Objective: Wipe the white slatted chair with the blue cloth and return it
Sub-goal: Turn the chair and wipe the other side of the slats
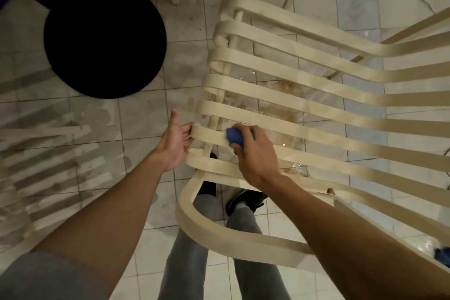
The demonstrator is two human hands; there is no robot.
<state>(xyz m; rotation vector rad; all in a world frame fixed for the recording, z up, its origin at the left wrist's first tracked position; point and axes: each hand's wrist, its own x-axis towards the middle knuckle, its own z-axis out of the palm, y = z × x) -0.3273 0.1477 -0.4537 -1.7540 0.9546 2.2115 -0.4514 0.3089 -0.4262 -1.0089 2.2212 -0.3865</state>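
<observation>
On one slat, right hand grips blue cloth.

Black round stool, tiled floor

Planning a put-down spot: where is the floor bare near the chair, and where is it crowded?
Bare tiles lie between the black round disc and the slat ends of the chair; more lie between the left forearm and the legs. Crowded: the near slats, where the left hand grips a slat end, the right hand holds the blue cloth, shoes beneath.
</observation>
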